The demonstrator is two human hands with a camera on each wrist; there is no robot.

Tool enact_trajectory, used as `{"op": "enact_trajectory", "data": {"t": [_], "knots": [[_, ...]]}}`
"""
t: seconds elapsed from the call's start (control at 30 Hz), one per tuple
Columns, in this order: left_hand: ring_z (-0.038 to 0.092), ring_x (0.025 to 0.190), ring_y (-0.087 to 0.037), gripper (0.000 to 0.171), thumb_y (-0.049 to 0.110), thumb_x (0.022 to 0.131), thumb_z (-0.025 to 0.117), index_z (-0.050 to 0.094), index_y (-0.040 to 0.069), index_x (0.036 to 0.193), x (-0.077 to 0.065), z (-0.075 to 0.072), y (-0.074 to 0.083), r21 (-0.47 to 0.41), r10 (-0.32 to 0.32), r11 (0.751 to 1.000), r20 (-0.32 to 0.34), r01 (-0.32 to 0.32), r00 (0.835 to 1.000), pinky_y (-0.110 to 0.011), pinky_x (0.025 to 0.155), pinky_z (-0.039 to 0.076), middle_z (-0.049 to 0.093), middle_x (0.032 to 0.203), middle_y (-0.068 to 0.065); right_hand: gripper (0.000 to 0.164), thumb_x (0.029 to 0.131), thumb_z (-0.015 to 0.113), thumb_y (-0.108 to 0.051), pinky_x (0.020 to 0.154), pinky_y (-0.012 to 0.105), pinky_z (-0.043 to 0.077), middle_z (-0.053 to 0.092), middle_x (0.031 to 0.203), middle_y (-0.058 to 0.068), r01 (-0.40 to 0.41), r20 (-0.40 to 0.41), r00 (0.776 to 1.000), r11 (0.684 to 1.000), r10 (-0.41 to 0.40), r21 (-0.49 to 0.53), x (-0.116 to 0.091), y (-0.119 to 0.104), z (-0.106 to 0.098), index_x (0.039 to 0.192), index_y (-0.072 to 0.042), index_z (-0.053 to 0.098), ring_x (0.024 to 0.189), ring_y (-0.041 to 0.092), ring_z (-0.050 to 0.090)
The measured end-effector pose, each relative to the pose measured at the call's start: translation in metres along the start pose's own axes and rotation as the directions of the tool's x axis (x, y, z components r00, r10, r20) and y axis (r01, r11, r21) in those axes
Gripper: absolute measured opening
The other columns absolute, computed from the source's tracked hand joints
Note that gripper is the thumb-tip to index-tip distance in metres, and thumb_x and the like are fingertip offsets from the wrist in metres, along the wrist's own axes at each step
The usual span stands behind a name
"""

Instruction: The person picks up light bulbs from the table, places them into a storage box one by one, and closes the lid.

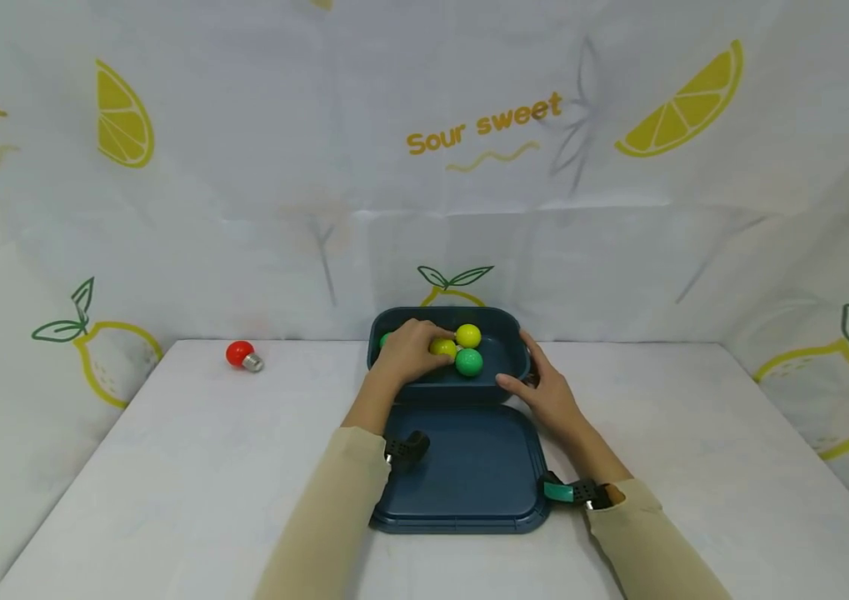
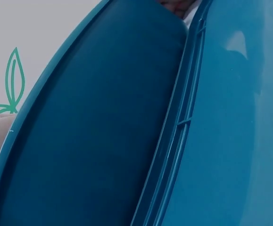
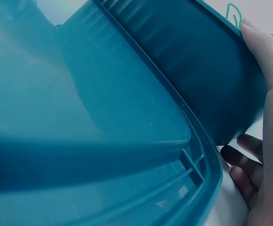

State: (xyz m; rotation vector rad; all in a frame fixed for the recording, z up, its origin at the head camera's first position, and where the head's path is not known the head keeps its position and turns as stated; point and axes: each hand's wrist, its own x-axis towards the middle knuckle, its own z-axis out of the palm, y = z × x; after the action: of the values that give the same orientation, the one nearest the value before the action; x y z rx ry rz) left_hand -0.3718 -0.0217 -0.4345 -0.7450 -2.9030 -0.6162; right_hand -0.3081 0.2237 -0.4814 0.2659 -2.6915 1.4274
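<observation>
A dark blue plastic box (image 1: 502, 354) stands at the far side of the table, holding several round yellow and green bulbs. My left hand (image 1: 411, 348) reaches into it over the near rim and pinches a yellow bulb (image 1: 442, 348) between thumb and fingers. Beside that one lie another yellow bulb (image 1: 468, 336) and a green bulb (image 1: 470, 362). A second green bulb (image 1: 384, 339) is mostly hidden behind the left hand. My right hand (image 1: 550, 400) grips the box's right end, thumb at the rim and fingers (image 3: 242, 165) curled around the outside.
The dark blue lid (image 1: 461, 475) lies flat on the table in front of the box, beneath both wrists. Left of the box, a red bulb (image 1: 239, 353) with a silver screw base lies on the white tabletop (image 1: 192, 467). A printed cloth (image 1: 282, 242) hangs behind.
</observation>
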Motion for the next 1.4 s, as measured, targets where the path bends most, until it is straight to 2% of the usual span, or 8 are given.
{"op": "enact_trajectory", "data": {"t": [0.23,0.6,0.67,0.77,0.93,1.07,1.2,1.4], "knots": [[0.057,0.106,-0.018,0.039,0.035,0.083,0.074,0.068,0.026,0.121,0.0,-0.001,0.001,-0.049,-0.013,0.999,0.018,0.014,1.0,-0.033,0.089,0.05,0.066,0.123,0.003,0.085,0.088,0.064,-0.047,0.098,0.053,0.046,0.037,0.15,0.019,-0.007,0.007,1.0,1.0,0.007,0.006,0.001,-0.001,-0.001,0.152,-0.04,0.009,0.123,0.035,0.053],[0.058,0.11,-0.015,0.035,0.031,0.082,0.076,0.07,0.024,0.116,0.004,0.003,0.002,-0.008,0.04,0.999,0.059,-0.04,0.997,-0.033,0.095,0.049,0.065,0.122,0.003,0.085,0.088,0.063,-0.047,0.1,0.054,0.044,0.036,0.151,0.019,-0.006,0.005,1.0,1.0,0.006,-0.001,0.001,0.0,-0.001,0.152,-0.04,0.008,0.125,0.037,0.052],[0.058,0.11,-0.015,0.036,0.032,0.084,0.074,0.069,0.023,0.118,0.003,0.002,0.001,-0.031,0.035,0.999,0.058,-0.033,0.998,-0.033,0.096,0.049,0.065,0.123,0.004,0.085,0.088,0.064,-0.047,0.1,0.054,0.044,0.035,0.151,0.019,-0.008,0.009,1.0,1.0,0.008,0.005,0.001,-0.001,-0.001,0.152,-0.04,0.009,0.125,0.037,0.051],[0.06,0.104,-0.015,0.035,0.033,0.088,0.069,0.067,0.022,0.121,0.0,0.001,-0.002,-0.134,0.017,0.991,0.048,-0.01,0.999,-0.034,0.091,0.05,0.065,0.122,0.002,0.085,0.088,0.063,-0.048,0.1,0.055,0.044,0.035,0.152,0.019,-0.01,0.013,1.0,1.0,0.01,0.006,0.002,-0.002,0.001,0.152,-0.04,0.009,0.125,0.037,0.051],[0.062,0.099,-0.016,0.032,0.032,0.093,0.062,0.066,0.017,0.121,-0.008,-0.01,-0.007,-0.362,-0.031,0.932,-0.038,0.015,0.999,-0.034,0.086,0.053,0.065,0.119,0.001,0.085,0.088,0.063,-0.048,0.099,0.054,0.044,0.036,0.151,0.019,-0.014,0.017,1.0,1.0,0.014,-0.002,0.003,-0.003,0.003,0.152,-0.04,0.008,0.124,0.037,0.052],[0.062,0.103,-0.017,0.026,0.03,0.094,0.061,0.068,0.018,0.116,-0.019,-0.028,-0.01,-0.458,-0.063,0.889,-0.152,-0.014,0.986,-0.037,0.09,0.052,0.067,0.116,0.002,0.085,0.088,0.063,-0.049,0.097,0.053,0.045,0.038,0.15,0.019,-0.007,0.014,1.0,1.0,0.007,-0.008,0.004,-0.004,0.004,0.152,-0.04,0.008,0.121,0.036,0.053],[0.061,0.102,-0.016,0.021,0.028,0.094,0.061,0.069,0.02,0.112,-0.034,-0.042,-0.016,-0.451,-0.074,0.892,-0.242,-0.045,0.967,-0.039,0.092,0.051,0.068,0.112,0.002,0.085,0.089,0.062,-0.049,0.098,0.053,0.044,0.037,0.15,0.019,-0.007,0.015,1.0,1.0,0.007,-0.011,0.004,-0.002,0.003,0.152,-0.04,0.007,0.122,0.036,0.052],[0.06,0.096,-0.013,0.021,0.03,0.095,0.06,0.069,0.02,0.111,-0.06,-0.054,-0.028,-0.38,-0.062,0.923,-0.3,-0.059,0.952,-0.033,0.081,0.054,0.067,0.111,0.003,0.084,0.09,0.06,-0.049,0.1,0.056,0.043,0.031,0.154,0.019,-0.029,0.021,0.999,1.0,0.029,-0.006,0.001,0.001,-0.001,0.152,-0.041,0.004,0.127,0.038,0.048]]}}
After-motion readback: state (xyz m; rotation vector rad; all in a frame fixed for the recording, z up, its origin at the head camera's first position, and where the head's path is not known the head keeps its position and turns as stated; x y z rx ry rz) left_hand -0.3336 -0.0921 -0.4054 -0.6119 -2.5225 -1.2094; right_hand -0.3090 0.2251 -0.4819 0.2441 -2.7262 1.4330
